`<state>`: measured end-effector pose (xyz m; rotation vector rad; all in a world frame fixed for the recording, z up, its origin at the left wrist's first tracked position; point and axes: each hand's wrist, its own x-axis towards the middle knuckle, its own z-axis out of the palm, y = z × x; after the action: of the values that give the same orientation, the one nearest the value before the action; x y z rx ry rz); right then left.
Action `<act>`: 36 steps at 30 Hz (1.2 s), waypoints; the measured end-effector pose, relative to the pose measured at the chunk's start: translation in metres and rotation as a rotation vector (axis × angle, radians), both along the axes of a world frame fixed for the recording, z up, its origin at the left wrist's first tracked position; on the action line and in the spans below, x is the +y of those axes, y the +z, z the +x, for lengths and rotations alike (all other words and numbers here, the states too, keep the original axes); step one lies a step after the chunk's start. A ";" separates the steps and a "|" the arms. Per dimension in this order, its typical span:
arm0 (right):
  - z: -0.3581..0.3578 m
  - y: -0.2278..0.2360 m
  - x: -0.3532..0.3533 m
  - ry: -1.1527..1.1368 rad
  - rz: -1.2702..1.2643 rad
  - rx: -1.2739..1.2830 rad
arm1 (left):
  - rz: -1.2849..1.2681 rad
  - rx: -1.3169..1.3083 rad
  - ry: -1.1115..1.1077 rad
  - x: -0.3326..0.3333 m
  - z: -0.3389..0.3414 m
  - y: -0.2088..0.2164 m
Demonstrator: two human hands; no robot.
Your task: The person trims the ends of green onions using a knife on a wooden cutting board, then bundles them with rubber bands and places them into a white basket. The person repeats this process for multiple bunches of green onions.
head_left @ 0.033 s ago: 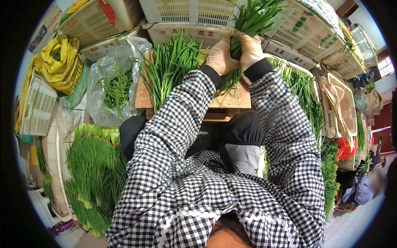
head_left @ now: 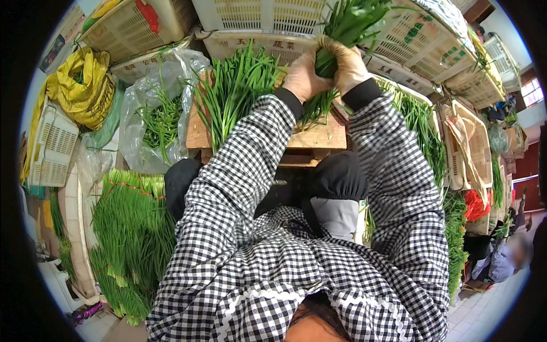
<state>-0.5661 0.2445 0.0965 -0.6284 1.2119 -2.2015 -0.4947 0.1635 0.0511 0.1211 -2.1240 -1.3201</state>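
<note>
My left hand [head_left: 303, 75] and my right hand [head_left: 348, 68] are wrapped around a bunch of garlic chives [head_left: 358, 23] above the far right part of a low wooden bench [head_left: 319, 137]. Its leaves fan out beyond my fingers, and the lower ends come out below them toward the wood. Part of the grip is hidden behind the hands. To the left, a loose pile of green chives [head_left: 239, 91] lies on the same bench, close to my left wrist.
Left of the bench lies a clear plastic bag [head_left: 132, 128] with loose greens. Tied bundles of chives [head_left: 134, 233] fill the near left. Plastic crates [head_left: 262, 16] line the back. More greens [head_left: 419, 122] are at the right, and another person [head_left: 494, 262] is far right.
Both hands have shifted slightly to the right with the bunch of garlic chives still held. Its leaves have swung a little. The pile on the bench looks the same.
</note>
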 end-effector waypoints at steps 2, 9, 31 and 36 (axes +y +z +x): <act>-0.010 0.005 0.013 0.146 0.085 0.206 | 0.019 -0.133 -0.036 -0.009 -0.002 -0.001; -0.027 0.007 0.005 -0.245 0.011 -0.050 | -0.255 0.115 -0.043 0.007 0.009 -0.031; 0.151 -0.032 0.109 0.028 -0.156 1.772 | 1.649 -0.180 -0.797 0.049 0.174 -0.045; 0.171 -0.022 0.124 0.240 -0.269 2.027 | 1.296 -0.537 -0.684 0.067 0.192 0.013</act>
<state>-0.3949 0.3690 0.0742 -3.1649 1.2388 -0.8849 -0.3026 0.2304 0.0641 0.3090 -1.2915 -3.1836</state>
